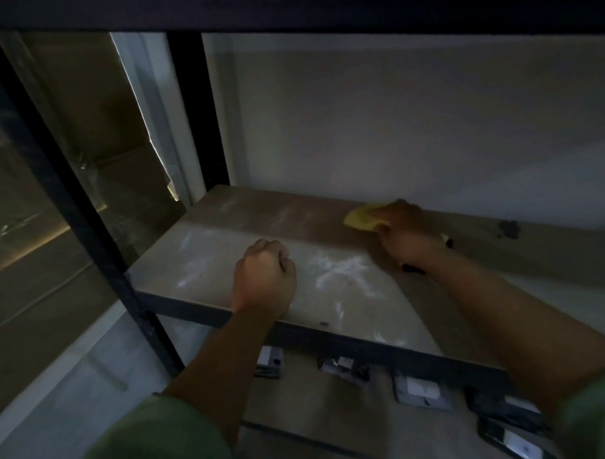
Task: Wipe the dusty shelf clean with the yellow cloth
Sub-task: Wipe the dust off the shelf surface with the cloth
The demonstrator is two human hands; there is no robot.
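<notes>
The brown shelf (206,263) in a black metal rack carries white dust streaks across its front half. My right hand (407,232) reaches to the back of the shelf near the wall and grips the yellow cloth (360,219), which sticks out to the left of the fingers and lies on the shelf surface. My left hand (265,278) is curled into a fist and rests on the shelf near the front edge, holding nothing. A patch of dust (343,272) lies between the two hands.
Black rack uprights (70,203) stand at the left. A dark shelf board runs overhead. A white wall (393,123) closes the back. A dark smudge (508,228) marks the shelf's far right. Several small boxes and devices (420,391) sit on the lower shelf.
</notes>
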